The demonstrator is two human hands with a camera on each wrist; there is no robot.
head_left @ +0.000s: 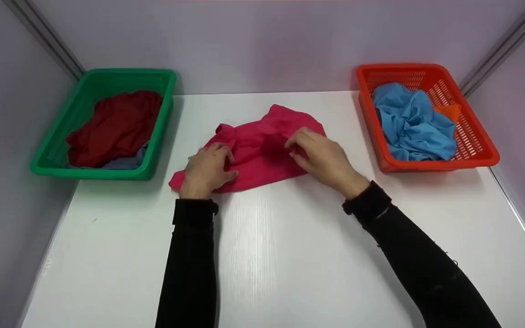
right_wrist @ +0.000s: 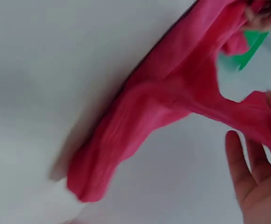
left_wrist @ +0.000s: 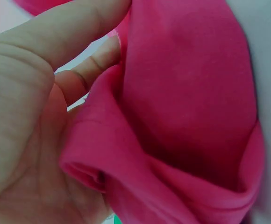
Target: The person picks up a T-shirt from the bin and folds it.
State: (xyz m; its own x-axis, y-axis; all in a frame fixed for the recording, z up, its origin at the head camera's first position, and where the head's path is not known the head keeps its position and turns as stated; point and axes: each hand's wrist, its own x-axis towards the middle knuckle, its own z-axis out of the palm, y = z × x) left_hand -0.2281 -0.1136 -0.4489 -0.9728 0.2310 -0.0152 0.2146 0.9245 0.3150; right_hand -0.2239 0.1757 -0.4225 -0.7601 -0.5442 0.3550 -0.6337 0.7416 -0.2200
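A crumpled pink cloth (head_left: 253, 168) lies across the middle of the white table, its folds raised along the far side. At its left end, my left hand (head_left: 205, 168) grips a bunched part; the left wrist view has a folded edge of the cloth (left_wrist: 187, 84) against the palm and fingers. Over the right part is my right hand (head_left: 324, 157), bent at the fingers. In the right wrist view, this hand (right_wrist: 266, 186) pinches a raised strip of the cloth (right_wrist: 140, 112) near the thumb, while its other fingers extend.
A green basket (head_left: 160, 132) at the back left contains dark red and greyish cloth. At the back right, a red-orange basket (head_left: 467, 161) contains a blue cloth (head_left: 415, 123) and an orange one (head_left: 449, 111). Pale walls enclose the table (head_left: 262, 255) at the back and sides.
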